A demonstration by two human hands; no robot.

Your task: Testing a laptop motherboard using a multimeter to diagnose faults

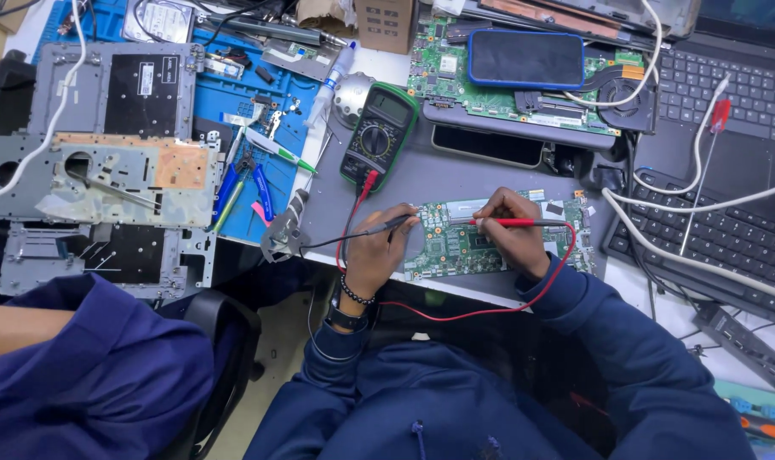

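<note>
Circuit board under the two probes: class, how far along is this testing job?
Done: green circuit board lies bare on the grey lid, multimeter leads plugged in. In hand: left hand holds the black probe, right hand the red probe, tips on the board. Left: cannot tell; display unreadable.

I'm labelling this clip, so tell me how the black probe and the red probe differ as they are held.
The black probe sits in the left hand and points right, towards the left edge of the green circuit board; the red probe sits in the right hand and points left, over the board's top edge. The black probe's lead is black, the red probe's red. Both are thin, pen-like, and run back to the multimeter.
</note>
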